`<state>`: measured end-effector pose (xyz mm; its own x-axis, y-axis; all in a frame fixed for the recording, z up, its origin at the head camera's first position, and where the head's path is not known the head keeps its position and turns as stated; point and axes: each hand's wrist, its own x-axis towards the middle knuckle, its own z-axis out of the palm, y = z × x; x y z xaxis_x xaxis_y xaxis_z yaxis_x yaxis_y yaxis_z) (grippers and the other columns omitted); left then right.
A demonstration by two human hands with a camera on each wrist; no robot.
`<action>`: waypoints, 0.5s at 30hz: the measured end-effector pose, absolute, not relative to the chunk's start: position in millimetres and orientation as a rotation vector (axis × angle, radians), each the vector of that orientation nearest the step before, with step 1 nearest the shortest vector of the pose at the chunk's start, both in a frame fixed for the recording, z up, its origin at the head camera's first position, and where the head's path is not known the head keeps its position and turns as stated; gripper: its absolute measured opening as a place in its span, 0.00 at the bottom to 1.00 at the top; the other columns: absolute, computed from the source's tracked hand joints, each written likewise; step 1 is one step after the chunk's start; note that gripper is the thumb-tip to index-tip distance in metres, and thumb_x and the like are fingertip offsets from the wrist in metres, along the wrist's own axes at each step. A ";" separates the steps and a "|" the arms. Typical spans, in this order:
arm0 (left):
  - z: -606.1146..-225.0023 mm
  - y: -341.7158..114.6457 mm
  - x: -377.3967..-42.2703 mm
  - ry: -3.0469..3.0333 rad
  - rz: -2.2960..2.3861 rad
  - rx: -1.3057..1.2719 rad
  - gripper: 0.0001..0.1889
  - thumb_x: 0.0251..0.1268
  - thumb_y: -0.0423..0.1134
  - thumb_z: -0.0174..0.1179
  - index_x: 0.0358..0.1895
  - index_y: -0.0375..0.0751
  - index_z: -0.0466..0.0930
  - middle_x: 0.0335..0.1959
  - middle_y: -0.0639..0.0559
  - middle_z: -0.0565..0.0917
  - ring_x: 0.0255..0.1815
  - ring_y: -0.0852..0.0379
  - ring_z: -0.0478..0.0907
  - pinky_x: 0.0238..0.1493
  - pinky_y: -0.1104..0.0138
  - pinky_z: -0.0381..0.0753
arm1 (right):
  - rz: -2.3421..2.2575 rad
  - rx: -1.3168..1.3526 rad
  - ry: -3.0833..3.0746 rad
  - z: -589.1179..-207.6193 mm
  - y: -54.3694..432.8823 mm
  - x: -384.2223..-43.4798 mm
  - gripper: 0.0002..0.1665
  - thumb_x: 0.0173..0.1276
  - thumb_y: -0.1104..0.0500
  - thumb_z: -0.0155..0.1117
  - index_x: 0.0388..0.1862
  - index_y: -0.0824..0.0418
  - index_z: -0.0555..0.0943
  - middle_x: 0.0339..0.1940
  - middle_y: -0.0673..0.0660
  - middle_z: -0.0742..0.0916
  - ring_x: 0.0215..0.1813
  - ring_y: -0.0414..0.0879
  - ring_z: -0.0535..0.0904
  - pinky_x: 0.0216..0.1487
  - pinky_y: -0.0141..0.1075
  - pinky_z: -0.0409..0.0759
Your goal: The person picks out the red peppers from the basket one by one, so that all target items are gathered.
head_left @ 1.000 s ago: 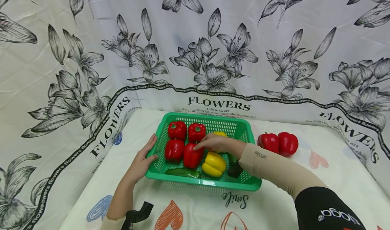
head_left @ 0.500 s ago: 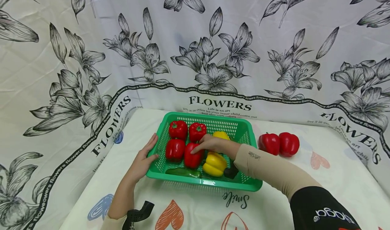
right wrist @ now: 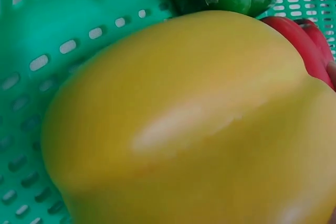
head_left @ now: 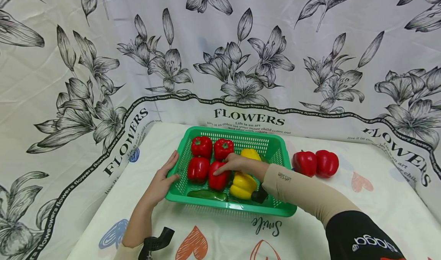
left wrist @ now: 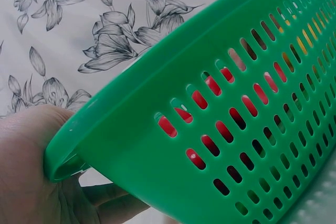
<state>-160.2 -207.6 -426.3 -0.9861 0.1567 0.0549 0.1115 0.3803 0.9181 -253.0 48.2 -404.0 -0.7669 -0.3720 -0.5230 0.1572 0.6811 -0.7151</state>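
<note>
Right hand: edging left, pinching red pepper
Pepper: under that hand, mid-frame
Left hand: spread against basket

The blocky red bell pepper at my right grip looks smooth and glossy, the plump yellow bell pepper smooth with softer sheen. The green perforated basket looks plastic; my beige sleeve, matt cloth.
</note>
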 end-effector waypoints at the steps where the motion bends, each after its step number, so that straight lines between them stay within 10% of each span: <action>1: -425.9 -207.5 -159.8 2.575 1.706 0.249 0.34 0.65 0.28 0.47 0.73 0.45 0.49 0.77 0.57 0.43 0.77 0.48 0.35 0.71 0.42 0.44 | -1.026 -0.168 2.231 -404.0 47.7 -252.3 0.24 0.48 0.48 0.74 0.33 0.62 0.75 0.29 0.53 0.72 0.37 0.45 0.70 0.32 0.31 0.69; 15: -425.6 -207.2 -159.9 2.572 1.702 0.246 0.34 0.65 0.28 0.47 0.74 0.46 0.49 0.77 0.57 0.43 0.77 0.47 0.35 0.70 0.42 0.45 | -1.020 -0.196 2.243 -402.4 47.0 -250.0 0.25 0.46 0.50 0.76 0.22 0.56 0.66 0.21 0.50 0.67 0.30 0.43 0.67 0.26 0.30 0.63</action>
<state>-159.9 -207.2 -425.6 -0.9862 0.1585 0.0477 0.1058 0.3825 0.9179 -250.0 47.0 -402.4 -0.7726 -0.3847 -0.5050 0.1277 0.6850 -0.7172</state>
